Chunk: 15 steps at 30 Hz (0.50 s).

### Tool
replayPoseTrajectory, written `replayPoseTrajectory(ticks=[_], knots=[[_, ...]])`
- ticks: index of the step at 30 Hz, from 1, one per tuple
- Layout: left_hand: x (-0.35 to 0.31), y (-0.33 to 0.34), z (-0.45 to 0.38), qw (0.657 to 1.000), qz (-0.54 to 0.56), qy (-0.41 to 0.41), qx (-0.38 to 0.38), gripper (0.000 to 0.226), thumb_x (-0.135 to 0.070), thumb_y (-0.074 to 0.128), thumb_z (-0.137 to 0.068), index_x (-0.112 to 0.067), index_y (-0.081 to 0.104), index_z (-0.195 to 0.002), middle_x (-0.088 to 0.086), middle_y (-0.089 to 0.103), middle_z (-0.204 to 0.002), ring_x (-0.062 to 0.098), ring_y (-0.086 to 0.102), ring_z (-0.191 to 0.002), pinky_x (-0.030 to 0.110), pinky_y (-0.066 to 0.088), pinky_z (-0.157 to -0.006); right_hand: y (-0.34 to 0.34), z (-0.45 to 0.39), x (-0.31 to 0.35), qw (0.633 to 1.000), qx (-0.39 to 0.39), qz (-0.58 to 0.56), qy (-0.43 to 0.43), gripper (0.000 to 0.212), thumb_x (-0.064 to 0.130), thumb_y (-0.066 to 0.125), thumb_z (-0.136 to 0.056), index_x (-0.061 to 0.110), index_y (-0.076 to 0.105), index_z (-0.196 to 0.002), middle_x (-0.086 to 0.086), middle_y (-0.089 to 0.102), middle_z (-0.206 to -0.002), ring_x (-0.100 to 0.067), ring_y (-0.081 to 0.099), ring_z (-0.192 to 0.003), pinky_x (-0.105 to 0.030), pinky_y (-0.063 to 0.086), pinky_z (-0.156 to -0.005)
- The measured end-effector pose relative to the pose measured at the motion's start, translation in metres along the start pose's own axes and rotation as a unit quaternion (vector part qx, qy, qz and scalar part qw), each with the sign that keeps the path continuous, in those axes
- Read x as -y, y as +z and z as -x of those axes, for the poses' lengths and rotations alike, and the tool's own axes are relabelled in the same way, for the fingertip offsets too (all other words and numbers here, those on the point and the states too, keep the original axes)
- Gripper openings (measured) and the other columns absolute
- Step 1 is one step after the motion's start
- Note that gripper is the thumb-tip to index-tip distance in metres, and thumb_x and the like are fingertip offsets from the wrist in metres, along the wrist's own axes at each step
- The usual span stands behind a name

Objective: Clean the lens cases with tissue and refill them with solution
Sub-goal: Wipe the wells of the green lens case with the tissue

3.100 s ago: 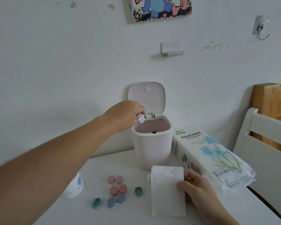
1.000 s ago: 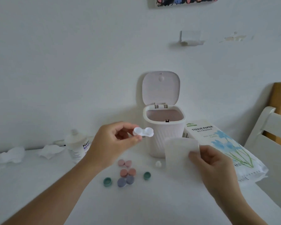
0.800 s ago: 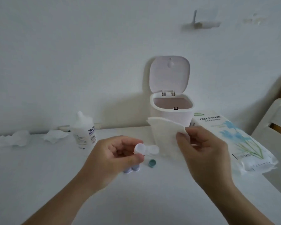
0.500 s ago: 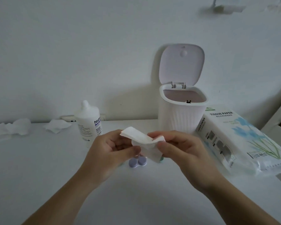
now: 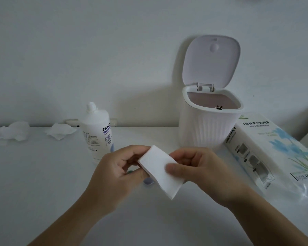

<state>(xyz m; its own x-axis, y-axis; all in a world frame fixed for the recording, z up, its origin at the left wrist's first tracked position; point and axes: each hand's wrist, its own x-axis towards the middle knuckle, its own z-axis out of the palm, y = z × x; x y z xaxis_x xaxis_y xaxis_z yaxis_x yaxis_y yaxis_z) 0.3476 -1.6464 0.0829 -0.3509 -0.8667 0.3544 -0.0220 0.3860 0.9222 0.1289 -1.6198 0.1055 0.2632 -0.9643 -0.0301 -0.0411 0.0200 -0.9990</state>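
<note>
Tissue (image 5: pixel 159 170): one folded white sheet, held above the table (image 5: pixel 43 183) between both hands; soft, light, likely to tear if wet or pulled hard, best worked with fingertips through the sheet. Left hand (image 5: pixel 117 173): fingers curled at the sheet's left edge, apparently round something beneath it; the lens case being wiped is presumably there but hidden by the tissue, so it cannot be confirmed. Right hand (image 5: pixel 196 167): thumb on top, pinching the sheet's right side. Lens case, judged: small, rigid, smooth plastic, probably slippery when damp; hold by the rim. Coloured pieces (image 5: pixel 148 181): a purple bit and a green bit show just under the hands, on the table, mostly covered. Solution bottle (image 5: pixel 98 130): white, upright, capped, behind the left hand, near. Bin (image 5: pixel 209 126): white, ribbed, lid raised, behind the right hand. Tissue paper pack (image 5: pixel 267 151): lying right of the bin. Crumpled tissues (image 5: pixel 9 133): far left by the wall. Nothing stands between hands and bottle.
</note>
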Motion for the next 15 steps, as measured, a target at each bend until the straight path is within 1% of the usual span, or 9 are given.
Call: replayPoseTrajectory(ticks=[3, 5, 7, 8, 10, 12, 13, 15], knots=[[0.0026, 0.0044, 0.0023, 1.000, -0.007, 0.008, -0.006, 0.031, -0.032, 0.072, -0.076, -0.041, 0.075, -0.106, -0.001, 0.078, -0.103, 0.023, 0.073, -0.098, 0.028, 0.061, -0.079, -0.0028, 0.0029, -0.0066, 0.999, -0.006, -0.039, 0.018, 0.007, 0.017, 0.074, -0.082, 0.014, 0.077, -0.088, -0.008, 0.077, -0.084, -0.015, 0.072, -0.073, -0.019, 0.054, -0.061], [0.0029, 0.0060, 0.0032, 1.000, -0.019, 0.003, -0.003, 0.031, -0.032, 0.072, -0.078, -0.038, 0.074, -0.108, 0.001, 0.077, -0.106, 0.026, 0.072, -0.102, 0.040, 0.062, -0.084, -0.0035, 0.0039, -0.0095, 0.998, -0.008, -0.053, 0.024, 0.007, 0.019, 0.074, -0.080, 0.014, 0.075, -0.085, -0.006, 0.074, -0.080, -0.013, 0.070, -0.069, -0.020, 0.053, -0.059], [0.0029, 0.0078, 0.0038, 0.999, -0.044, -0.006, 0.008, 0.030, -0.033, 0.071, -0.079, -0.036, 0.074, -0.109, 0.001, 0.078, -0.106, 0.025, 0.072, -0.102, 0.052, 0.059, -0.087, -0.0024, 0.0052, -0.0105, 0.999, -0.006, -0.048, 0.021, 0.015, 0.030, 0.075, -0.077, 0.016, 0.074, -0.083, -0.004, 0.072, -0.078, -0.011, 0.066, -0.067, -0.019, 0.051, -0.059], [0.0027, 0.0088, 0.0040, 0.998, -0.064, -0.009, 0.012, 0.029, -0.035, 0.071, -0.080, -0.035, 0.074, -0.109, 0.000, 0.078, -0.105, 0.024, 0.072, -0.102, 0.055, 0.057, -0.088, -0.0010, 0.0056, -0.0106, 0.999, -0.006, -0.039, 0.018, 0.019, 0.037, 0.075, -0.076, 0.018, 0.074, -0.081, -0.001, 0.072, -0.076, -0.009, 0.064, -0.065, -0.017, 0.050, -0.058], [0.0015, 0.0102, 0.0043, 0.995, -0.094, -0.009, 0.022, 0.028, -0.037, 0.071, -0.081, -0.036, 0.074, -0.109, 0.001, 0.077, -0.105, 0.025, 0.071, -0.100, 0.060, 0.054, -0.088, 0.0011, 0.0062, -0.0109, 1.000, -0.010, -0.007, 0.014, 0.025, 0.046, 0.076, -0.076, 0.021, 0.074, -0.078, 0.005, 0.072, -0.072, -0.005, 0.062, -0.061, -0.016, 0.047, -0.056], [-0.0001, 0.0110, 0.0044, 0.994, -0.100, -0.014, 0.032, 0.028, -0.030, 0.072, -0.084, -0.038, 0.074, -0.111, 0.001, 0.076, -0.108, 0.030, 0.070, -0.100, 0.064, 0.053, -0.086, 0.0022, 0.0063, -0.0121, 1.000, -0.007, 0.023, 0.015, 0.023, 0.044, 0.077, -0.081, 0.021, 0.076, -0.079, 0.004, 0.074, -0.072, -0.006, 0.066, -0.062, -0.017, 0.050, -0.057], [-0.0011, 0.0111, 0.0045, 0.994, -0.098, -0.017, 0.035, 0.030, -0.027, 0.072, -0.085, -0.038, 0.074, -0.112, 0.000, 0.076, -0.110, 0.029, 0.069, -0.102, 0.064, 0.052, -0.086, 0.0023, 0.0063, -0.0123, 0.999, -0.003, 0.030, 0.015, 0.023, 0.043, 0.076, -0.083, 0.021, 0.077, -0.080, 0.003, 0.075, -0.073, -0.007, 0.068, -0.063, -0.018, 0.052, -0.057], [-0.0016, 0.0110, 0.0053, 0.995, -0.094, -0.026, 0.034, 0.029, -0.026, 0.076, -0.085, -0.036, 0.075, -0.112, 0.001, 0.075, -0.112, 0.027, 0.069, -0.106, 0.062, 0.052, -0.089, 0.0009, 0.0074, -0.0118, 0.999, 0.005, 0.030, 0.012, 0.025, 0.044, 0.074, -0.083, 0.019, 0.079, -0.084, 0.002, 0.075, -0.076, -0.007, 0.068, -0.065, -0.017, 0.052, -0.059]])
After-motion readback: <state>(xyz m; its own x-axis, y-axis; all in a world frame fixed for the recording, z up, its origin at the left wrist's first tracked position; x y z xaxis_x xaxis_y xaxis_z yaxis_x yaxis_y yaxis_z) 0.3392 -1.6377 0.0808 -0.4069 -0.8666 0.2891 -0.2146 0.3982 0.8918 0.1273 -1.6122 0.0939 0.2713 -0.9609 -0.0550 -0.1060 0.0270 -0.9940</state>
